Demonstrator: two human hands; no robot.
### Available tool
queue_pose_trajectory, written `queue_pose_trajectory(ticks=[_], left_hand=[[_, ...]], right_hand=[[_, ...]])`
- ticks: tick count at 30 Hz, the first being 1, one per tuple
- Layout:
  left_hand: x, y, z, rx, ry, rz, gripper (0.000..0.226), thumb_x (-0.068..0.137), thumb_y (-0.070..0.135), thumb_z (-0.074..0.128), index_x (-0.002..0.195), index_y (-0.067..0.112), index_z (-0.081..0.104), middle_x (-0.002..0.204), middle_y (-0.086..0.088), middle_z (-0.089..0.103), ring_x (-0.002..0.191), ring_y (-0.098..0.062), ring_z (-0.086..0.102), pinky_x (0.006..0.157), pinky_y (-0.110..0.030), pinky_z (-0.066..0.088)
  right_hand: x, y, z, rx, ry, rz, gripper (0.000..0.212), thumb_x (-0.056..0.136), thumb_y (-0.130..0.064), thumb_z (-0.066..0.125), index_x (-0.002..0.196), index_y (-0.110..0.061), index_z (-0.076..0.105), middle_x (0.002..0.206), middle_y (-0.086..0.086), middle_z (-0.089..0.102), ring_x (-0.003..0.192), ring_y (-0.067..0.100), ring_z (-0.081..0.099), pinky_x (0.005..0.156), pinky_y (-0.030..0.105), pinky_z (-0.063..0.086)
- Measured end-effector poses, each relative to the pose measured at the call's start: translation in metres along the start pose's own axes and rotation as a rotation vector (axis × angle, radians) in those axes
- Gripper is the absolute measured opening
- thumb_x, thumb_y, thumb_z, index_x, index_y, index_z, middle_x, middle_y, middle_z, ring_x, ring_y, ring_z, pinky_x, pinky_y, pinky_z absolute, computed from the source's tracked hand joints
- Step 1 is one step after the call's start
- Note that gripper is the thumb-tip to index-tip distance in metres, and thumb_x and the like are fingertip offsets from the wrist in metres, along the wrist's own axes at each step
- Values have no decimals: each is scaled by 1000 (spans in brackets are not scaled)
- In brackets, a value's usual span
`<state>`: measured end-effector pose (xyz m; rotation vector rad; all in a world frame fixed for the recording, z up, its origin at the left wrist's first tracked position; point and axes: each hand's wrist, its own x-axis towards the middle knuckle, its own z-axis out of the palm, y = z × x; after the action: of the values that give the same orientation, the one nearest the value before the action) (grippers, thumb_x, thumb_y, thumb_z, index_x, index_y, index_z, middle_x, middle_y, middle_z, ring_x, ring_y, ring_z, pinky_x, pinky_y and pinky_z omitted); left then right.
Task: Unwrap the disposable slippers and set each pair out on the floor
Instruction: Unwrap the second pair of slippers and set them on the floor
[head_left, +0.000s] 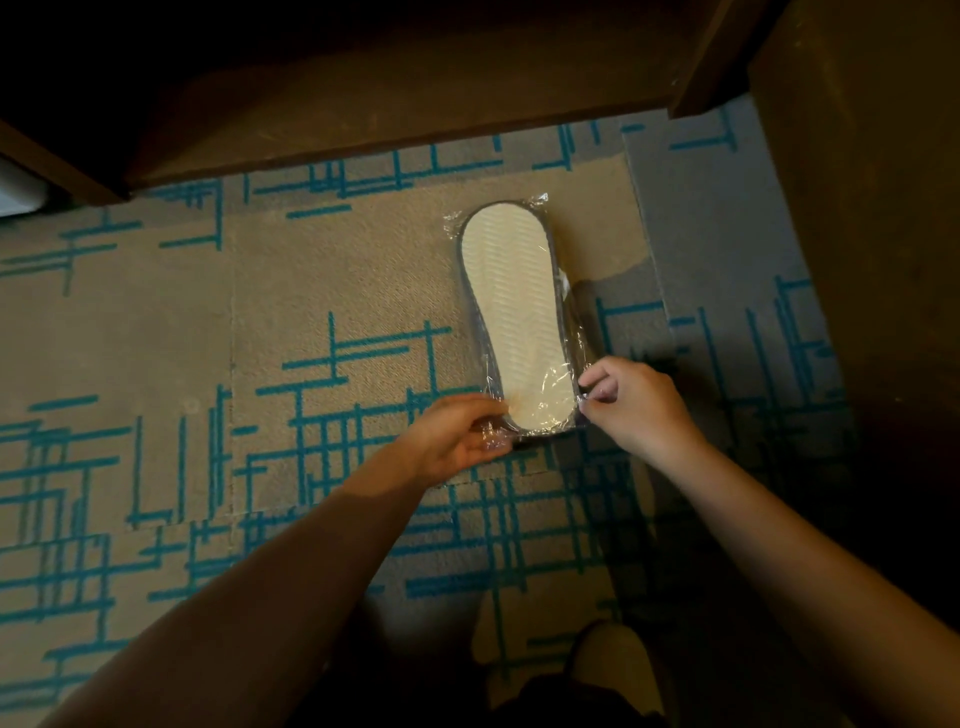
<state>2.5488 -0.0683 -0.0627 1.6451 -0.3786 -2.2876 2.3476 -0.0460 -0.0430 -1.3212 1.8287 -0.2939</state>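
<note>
A wrapped pair of slippers is seen right of centre in the frame, lying sole-up on the patterned carpet, still sealed in its clear plastic wrapper. The wrapper's near left corner is pinched by the left hand, and its near right edge is pinched between the curled fingers of the right hand. Dark wooden furniture is seen across the top of the frame

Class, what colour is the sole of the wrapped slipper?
Cream-white with a ribbed texture, edged in grey: the slipper sole, seen in the head view.
</note>
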Motion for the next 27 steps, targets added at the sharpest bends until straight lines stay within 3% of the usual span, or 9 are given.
queue_pose_trajectory(ticks=[3, 7, 10, 13, 18, 23, 25, 27], left_hand=[[1, 6, 0, 98, 13, -63, 21, 80, 30, 65, 95, 16, 60, 80, -4, 72, 72, -17, 70, 61, -31, 56], [4, 12, 1, 241, 80, -53, 9, 79, 21, 68, 83, 15, 63, 69, 0, 70, 57, -9, 66, 51, -22, 57], [8, 13, 0, 253, 94, -53, 8, 76, 19, 72, 78, 15, 65, 70, -1, 69, 56, -8, 65, 45, -18, 52], [10, 15, -1, 106, 75, -32, 8, 75, 13, 71, 79, 12, 64, 63, -2, 72, 57, -10, 69, 48, -19, 54], [7, 15, 1, -12, 2, -15, 5, 77, 8, 68, 78, 10, 63, 61, -2, 73, 58, -11, 70, 52, -20, 57], [5, 18, 5, -196, 62, 27, 4, 80, 8, 66, 82, 8, 62, 60, -3, 73, 57, -12, 71, 51, -22, 57], [4, 18, 5, -163, 77, 38, 6, 80, 11, 67, 84, 10, 62, 59, -1, 73, 56, -10, 70, 51, -21, 56], [5, 17, 7, -156, 106, 51, 7, 80, 12, 67, 83, 11, 61, 55, 1, 71, 53, -9, 69, 51, -21, 57]], right_hand=[[-2, 0, -3, -43, -15, -45, 13, 79, -16, 69, 78, -28, 63, 70, -19, 57, 70, -9, 52, 57, 12, 37], [-7, -8, -5, -162, -28, -94, 9, 78, -22, 70, 75, -28, 64, 76, -14, 61, 73, 0, 58, 60, 19, 44], [-11, -18, -9, -182, -58, -183, 12, 79, -20, 67, 71, -27, 63, 77, -13, 61, 78, 8, 61, 77, 33, 51], [-15, -23, -17, -112, -79, -335, 5, 78, -18, 68, 75, -22, 66, 84, -9, 63, 87, 14, 59, 92, 47, 45], [-20, -12, -25, -231, 11, -542, 4, 75, -13, 71, 74, -16, 70, 82, -6, 71, 97, 18, 58, 97, 35, 28], [-26, -3, -25, -284, 124, -601, 11, 68, -11, 73, 71, -19, 66, 80, -5, 71, 97, 19, 61, 103, 41, 25], [-29, -1, -22, -351, 183, -563, 15, 68, -19, 73, 81, -20, 65, 85, -4, 70, 98, 21, 62, 108, 43, 20], [-32, -3, -18, -421, 226, -518, 35, 69, -31, 71, 101, -20, 63, 100, -2, 69, 105, 20, 60, 112, 44, 14]])
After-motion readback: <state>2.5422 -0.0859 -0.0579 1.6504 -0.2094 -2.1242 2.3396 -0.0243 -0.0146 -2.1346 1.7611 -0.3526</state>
